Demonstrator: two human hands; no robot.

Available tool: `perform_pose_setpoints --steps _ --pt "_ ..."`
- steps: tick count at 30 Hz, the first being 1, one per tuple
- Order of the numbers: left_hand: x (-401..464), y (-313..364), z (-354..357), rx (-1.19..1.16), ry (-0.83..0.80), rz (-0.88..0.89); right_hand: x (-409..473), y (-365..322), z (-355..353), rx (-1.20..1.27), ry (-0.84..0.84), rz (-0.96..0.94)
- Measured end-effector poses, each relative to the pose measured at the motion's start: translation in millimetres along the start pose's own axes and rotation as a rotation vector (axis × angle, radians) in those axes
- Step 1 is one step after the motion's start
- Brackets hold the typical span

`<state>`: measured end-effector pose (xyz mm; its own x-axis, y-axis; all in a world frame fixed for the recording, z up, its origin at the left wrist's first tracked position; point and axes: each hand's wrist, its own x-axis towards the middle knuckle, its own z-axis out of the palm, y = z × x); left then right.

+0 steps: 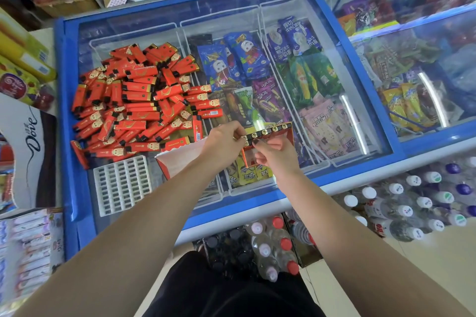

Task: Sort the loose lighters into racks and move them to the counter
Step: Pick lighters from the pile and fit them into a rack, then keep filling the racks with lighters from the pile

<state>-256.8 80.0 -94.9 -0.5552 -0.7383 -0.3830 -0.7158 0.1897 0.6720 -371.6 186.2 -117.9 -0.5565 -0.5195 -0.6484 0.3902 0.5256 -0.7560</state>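
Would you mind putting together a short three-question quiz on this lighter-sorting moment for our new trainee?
1. True or false: the white plastic grid rack lying on the blue-framed glass freezer lid already holds lighters.
2. Which hands hold the row of red lighters with black tops? A) left only B) right only C) both
3. Fill in: the pile of loose red lighters lies to the ______ of the hands.

Key: 1 false, its slots look empty. 2 C, the left hand and the right hand both pinch it. 3 left.

Both bare arms reach forward, left grip [223, 141] and right grip [273, 156] pinching close together, fingers curled
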Motion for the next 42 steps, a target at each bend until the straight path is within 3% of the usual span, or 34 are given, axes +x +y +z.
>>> perform_pose_setpoints --steps 5,9,11,15,20,23,29,34,42 --pt "-3.6 -1.6 -5.1 -0.008 -0.009 0.004 -1.9 -7.8 3.6 0.118 -0.035 0.262" --pt "-7.0 -6.3 -23.1 -0.047 0.037 0.040 -2.7 -13.9 0.3 0.069 -0.037 0.275" --pt "-8.7 -11.9 -40.0 -0.055 0.090 0.044 -9.1 -20.2 3.1 -0.083 0.036 0.174" --pt "-9.2 -39.3 -83.8 0.003 0.218 0.007 -29.4 -35.5 18.7 -0.224 0.192 -0.217" --pt "-6.2 -91.0 -130.6 0.282 0.074 -0.122 -32.5 -53.5 58.0 -0.460 0.074 -0.524" --pt "-7.3 -112.2 -145.0 0.323 0.092 -0.153 -28.0 -62.9 82.2 -0.571 0.002 -0.659" --pt "-3.5 -132.5 -153.9 0.369 0.168 -0.151 -6.4 -77.4 134.5 -0.859 -0.201 -0.701" --pt "9.9 -137.8 -155.7 0.450 0.146 -0.079 18.0 -85.3 169.3 -1.081 -0.272 -0.771" --pt "32.3 -146.7 -162.0 0.480 0.107 -0.027 38.0 -85.1 210.5 -1.702 -0.350 -0.996"
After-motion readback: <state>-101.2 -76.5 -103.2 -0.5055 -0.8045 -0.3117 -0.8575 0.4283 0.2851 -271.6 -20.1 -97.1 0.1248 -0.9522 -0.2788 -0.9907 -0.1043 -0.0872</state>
